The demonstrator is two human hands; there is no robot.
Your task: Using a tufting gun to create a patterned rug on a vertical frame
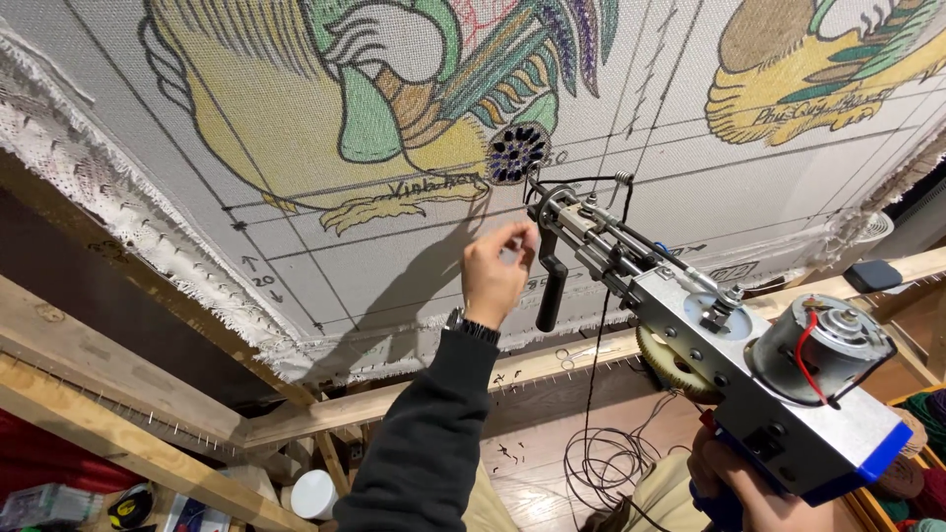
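Left hand pinching thin black yarn beside metal tufting gun w/ blue base, right hand gripping gun handle, nozzle at printed grey stretched cloth

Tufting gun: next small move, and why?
Probably close the left hand onto the black front handle. It sits right beside the handle, fingers pinched near the gun's nose, while only the right hand carries the tufting gun, whose needle tip already sits by the dark tufted circle on the cloth.
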